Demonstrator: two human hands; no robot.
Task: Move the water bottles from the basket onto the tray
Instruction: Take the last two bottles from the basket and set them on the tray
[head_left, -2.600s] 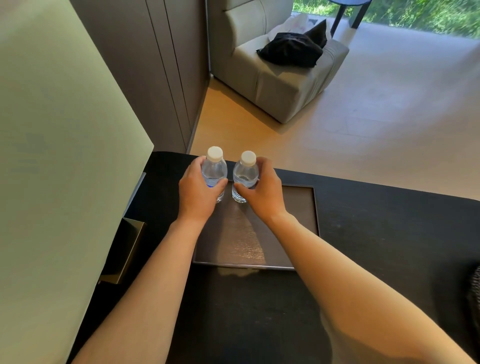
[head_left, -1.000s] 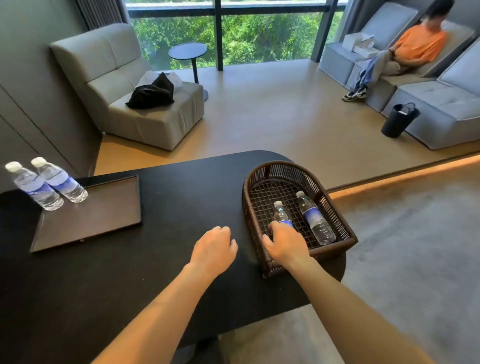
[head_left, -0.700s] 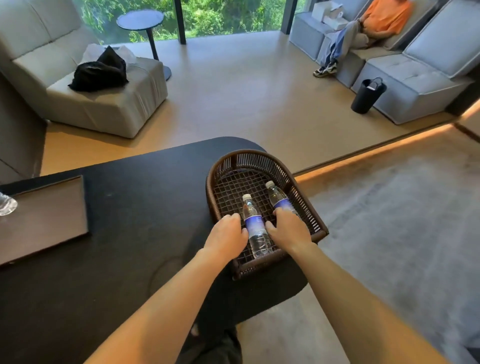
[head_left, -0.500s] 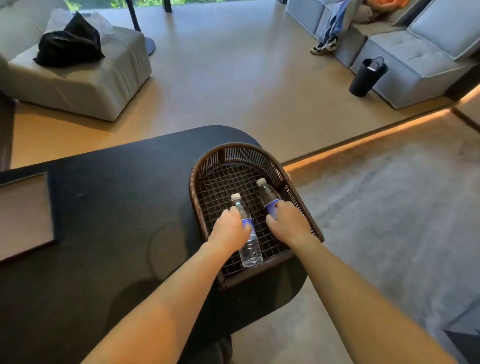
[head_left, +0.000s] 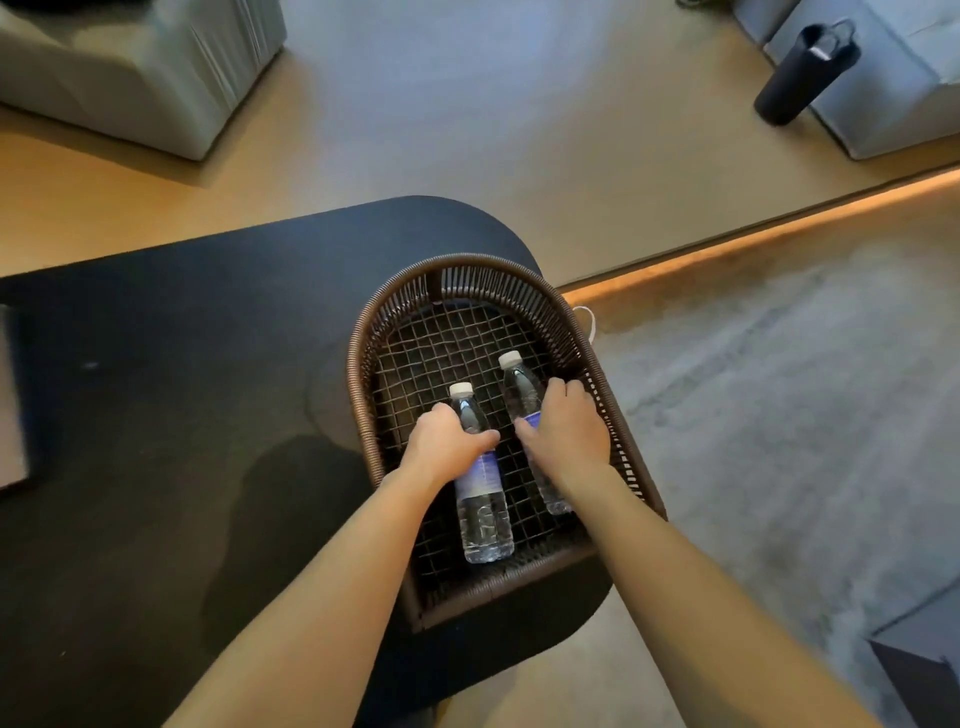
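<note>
Head view, looking down at the rounded right end of the dark counter (head_left: 182, 364). A brown woven basket (head_left: 395, 317) with a wire-mesh floor sits at that end, its near wall close to the counter's near edge.

Two water bottles lie on the mesh, side by side, white caps pointing to the far edge.
- Left bottle (head_left: 483, 519): the left hand (head_left: 447, 447) is wrapped over its upper body, thumb across the top, fingers curled down the far side and out of sight. Label partly covered; cap and lower half clear.
- Right bottle (head_left: 519, 395): the right hand (head_left: 566, 431) closes round its middle. Label mostly hidden, base partly behind the wrist; only shoulder and cap show plainly.

Cannot tell whether either bottle is lifted off the mesh.

Tray (head_left: 8, 415): only a pale sliver at the counter's left edge, cut off by the frame. Grey seating at the far left and far right is cropped. A dark bag (head_left: 800, 73) stands on the floor at the far right.
</note>
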